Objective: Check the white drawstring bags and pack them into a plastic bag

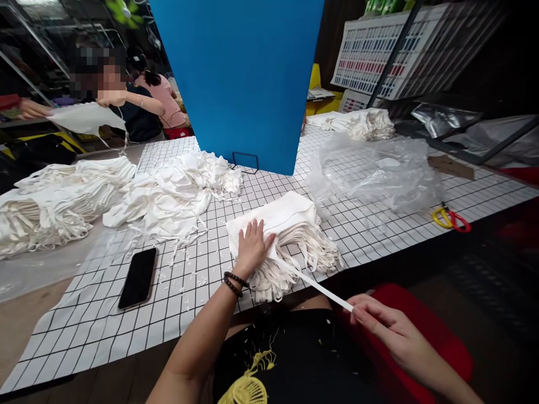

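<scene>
A neat stack of white cloth bags (290, 216) with looped straps lies at the table's near edge. My left hand (251, 247) rests flat on top of it, fingers spread, two dark bead bracelets on the wrist. In a pinch, my right hand (374, 320) holds the end of a white cloth strap (318, 286). That strap runs straight and taut from beside my left hand, over the table edge, to my right fingertips. Looped straps of the bags below hang bunched at the front of the stack.
A looser heap of white bags (177, 191) and a larger pile (59, 196) lie leftward. A phone (138, 279), clear plastic (379, 174), scissors (450, 219) and a blue board (244, 84) are on the checked table (202, 292). Across it, a co-worker handles white cloth (88, 118).
</scene>
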`<state>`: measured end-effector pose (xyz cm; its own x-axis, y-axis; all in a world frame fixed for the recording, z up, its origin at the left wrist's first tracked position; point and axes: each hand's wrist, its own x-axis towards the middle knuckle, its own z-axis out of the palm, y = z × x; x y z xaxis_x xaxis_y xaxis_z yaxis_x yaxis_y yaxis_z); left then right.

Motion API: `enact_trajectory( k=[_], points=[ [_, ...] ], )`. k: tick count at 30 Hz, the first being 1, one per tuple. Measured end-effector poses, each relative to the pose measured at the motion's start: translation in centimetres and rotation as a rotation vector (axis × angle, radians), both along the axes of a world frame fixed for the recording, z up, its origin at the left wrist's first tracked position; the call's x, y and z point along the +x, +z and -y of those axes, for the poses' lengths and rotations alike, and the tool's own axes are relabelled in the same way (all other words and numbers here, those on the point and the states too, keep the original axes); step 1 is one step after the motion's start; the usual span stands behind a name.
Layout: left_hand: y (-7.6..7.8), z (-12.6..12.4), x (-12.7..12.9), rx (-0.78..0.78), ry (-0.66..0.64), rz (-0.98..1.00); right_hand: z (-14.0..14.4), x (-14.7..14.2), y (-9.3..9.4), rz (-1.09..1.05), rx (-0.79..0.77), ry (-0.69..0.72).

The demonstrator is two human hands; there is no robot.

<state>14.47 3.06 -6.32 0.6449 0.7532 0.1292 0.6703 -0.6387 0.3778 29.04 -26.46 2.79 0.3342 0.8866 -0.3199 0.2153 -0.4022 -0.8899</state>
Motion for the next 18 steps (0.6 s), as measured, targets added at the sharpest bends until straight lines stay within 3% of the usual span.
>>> enact_trajectory(
  k=[3,6,10,14,18],
  points=[
    [0.0,0.0,0.0,-0.004,-0.003,0.005,1.5,-0.2,0.6,0.041,-0.067,-0.081],
    [0.1,0.1,-0.1,0.009,-0.009,0.011,2.4,-0.5,1.8,0.025,0.0,-0.195],
    [-0.2,0.1,-0.2,0.021,-0.011,0.027,2.0,-1.0,4.4,-0.192,0.057,-0.126],
    [0.0,0.0,-0.1,-0.035,0.014,0.109,-2.3,-1.6,6.3,-0.339,0.12,0.027],
    [2.7,1.0,-1.1,-0.153,-0.036,0.414,-9.4,-1.7,5.3,-0.148,0.187,0.13]
  ],
)
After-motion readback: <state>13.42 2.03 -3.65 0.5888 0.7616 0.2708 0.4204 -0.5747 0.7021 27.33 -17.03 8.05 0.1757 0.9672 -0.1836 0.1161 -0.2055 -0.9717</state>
